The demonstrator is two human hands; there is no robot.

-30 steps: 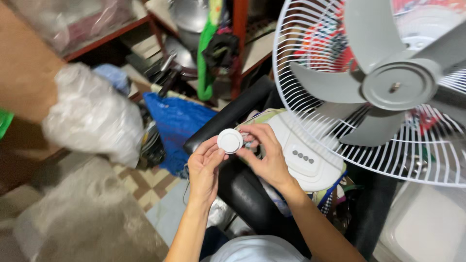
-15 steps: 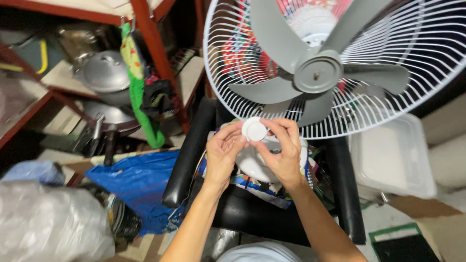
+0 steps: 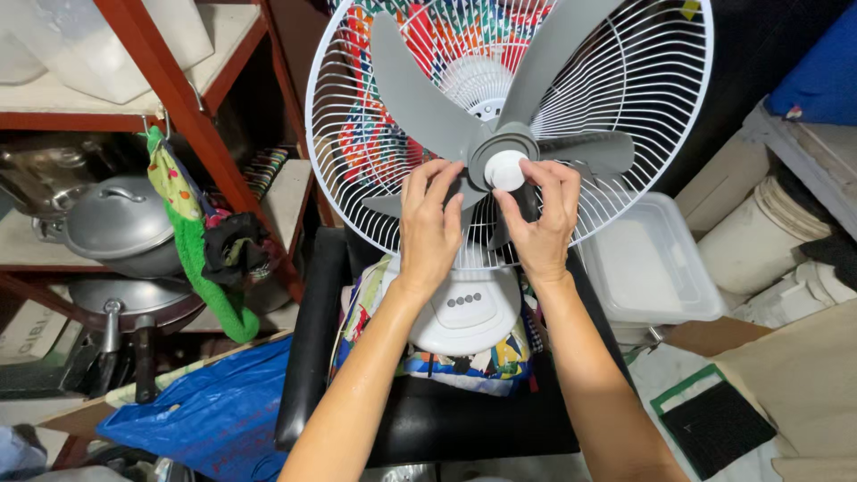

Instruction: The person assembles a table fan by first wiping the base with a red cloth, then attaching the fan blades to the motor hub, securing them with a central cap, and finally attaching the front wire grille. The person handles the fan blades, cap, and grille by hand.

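Note:
A white fan with grey blades [image 3: 411,98] and a white wire rear guard [image 3: 643,80] stands on a black chair [image 3: 482,419], its front guard off. A small round white cap [image 3: 506,170] sits at the grey hub [image 3: 491,145] in the middle of the blades. My right hand [image 3: 542,223] pinches this cap with thumb and fingers. My left hand [image 3: 431,223] lies flat over a lower blade just left of the hub, fingers spread. The fan's white base [image 3: 464,312] with a row of buttons shows below my wrists.
A red metal shelf [image 3: 178,116] at the left holds metal pots [image 3: 116,228] and a hanging green cloth [image 3: 201,259]. A blue plastic bag [image 3: 205,411] lies at the lower left. A clear plastic tub [image 3: 647,268] and white buckets [image 3: 768,236] stand at the right.
Both hands have risen from in front of the fan's base to the blade hub, carrying the white cap onto it. The view has tilted up and centred on the fan.

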